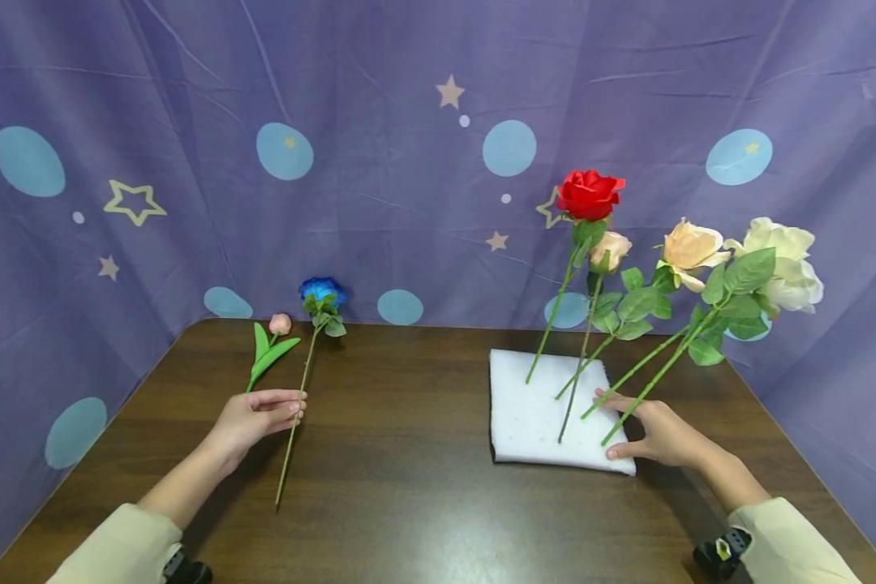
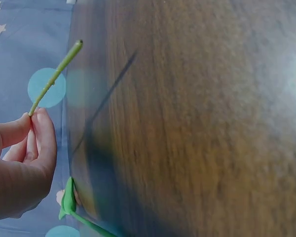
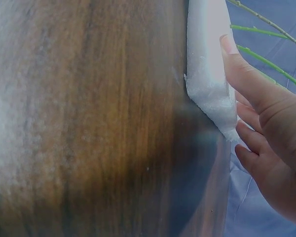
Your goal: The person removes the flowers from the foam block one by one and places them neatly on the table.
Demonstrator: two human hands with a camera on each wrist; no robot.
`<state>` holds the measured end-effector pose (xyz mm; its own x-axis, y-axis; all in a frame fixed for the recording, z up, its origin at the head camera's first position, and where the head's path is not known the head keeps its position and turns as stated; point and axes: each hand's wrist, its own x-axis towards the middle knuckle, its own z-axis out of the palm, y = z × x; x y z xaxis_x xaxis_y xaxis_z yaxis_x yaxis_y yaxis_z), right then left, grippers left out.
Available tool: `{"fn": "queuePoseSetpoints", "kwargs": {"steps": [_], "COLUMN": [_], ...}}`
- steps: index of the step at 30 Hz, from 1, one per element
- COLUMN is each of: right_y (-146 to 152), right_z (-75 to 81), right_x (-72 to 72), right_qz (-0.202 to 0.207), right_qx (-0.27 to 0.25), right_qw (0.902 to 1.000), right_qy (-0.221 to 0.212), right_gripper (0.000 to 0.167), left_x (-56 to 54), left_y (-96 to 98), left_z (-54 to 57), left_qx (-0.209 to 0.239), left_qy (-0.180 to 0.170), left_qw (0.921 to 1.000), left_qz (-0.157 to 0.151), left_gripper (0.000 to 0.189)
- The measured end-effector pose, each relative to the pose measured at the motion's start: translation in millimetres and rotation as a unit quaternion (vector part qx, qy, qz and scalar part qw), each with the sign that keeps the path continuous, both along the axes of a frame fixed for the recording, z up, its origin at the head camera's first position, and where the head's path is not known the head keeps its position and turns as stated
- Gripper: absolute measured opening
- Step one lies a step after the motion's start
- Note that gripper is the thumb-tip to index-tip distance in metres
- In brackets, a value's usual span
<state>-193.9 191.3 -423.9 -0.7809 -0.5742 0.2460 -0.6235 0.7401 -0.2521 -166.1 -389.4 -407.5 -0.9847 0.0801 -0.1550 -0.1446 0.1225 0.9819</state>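
Note:
My left hand [image 1: 259,422] pinches the thin stem of a blue rose [image 1: 323,292] between thumb and fingertips. The bloom points to the back, and the stem's bare lower end [image 2: 69,57] sticks out over the table in the left wrist view. Close beside that hand is a pale pink tulip [image 1: 280,324] with green leaves. My right hand [image 1: 660,430] rests at the right edge of a white foam block [image 1: 514,405], thumb and forefinger spread apart on it. Standing in the foam are a red rose [image 1: 590,195], two peach roses [image 1: 689,247] and white blooms [image 1: 781,259].
Beneath everything is a brown wooden table [image 1: 409,454]. A purple curtain [image 1: 380,162] with stars and blue dots hangs behind and at both sides. The stems on the right lean outward, over my right hand.

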Motion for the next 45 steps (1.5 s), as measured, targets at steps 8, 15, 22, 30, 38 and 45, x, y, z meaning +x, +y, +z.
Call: {"fn": "queuePoseSetpoints", "kwargs": {"steps": [8, 15, 22, 30, 38, 45], "right_y": [0, -1, 1, 0, -2, -2], "right_z": [1.2, -0.6, -3.2, -1.9, 0.7, 1.1], "right_x": [1.3, 1.4, 1.3, 1.7, 3.0, 2.7], "right_qz": [0.008, -0.002, 0.008, 0.019, -0.006, -0.015], "right_qx": [-0.008, 0.006, -0.002, -0.010, 0.005, 0.007], "right_qw": [0.9999, 1.0000, 0.9999, 0.9993, 1.0000, 0.9996], "right_qy": [0.003, -0.003, 0.013, 0.031, -0.001, -0.021], "right_gripper": [0.068, 0.070, 0.070, 0.068, 0.071, 0.073], "left_x": [3.7, 6.2, 5.6, 5.2, 4.3, 6.4], "left_y": [-9.6, -18.6, -23.7, -27.8, -31.6, -35.0], "left_z": [-1.5, 1.3, 0.8, -3.1, -4.0, -5.2], "left_qx": [0.002, -0.013, -0.022, -0.045, -0.064, -0.082], "left_qy": [-0.006, -0.014, -0.025, -0.040, -0.051, -0.052], "left_qw": [1.0000, 0.9998, 0.9994, 0.9980, 0.9958, 0.9942], "left_qz": [0.003, 0.006, -0.002, 0.018, 0.041, 0.048], "left_gripper": [0.040, 0.042, 0.042, 0.046, 0.049, 0.050]}}
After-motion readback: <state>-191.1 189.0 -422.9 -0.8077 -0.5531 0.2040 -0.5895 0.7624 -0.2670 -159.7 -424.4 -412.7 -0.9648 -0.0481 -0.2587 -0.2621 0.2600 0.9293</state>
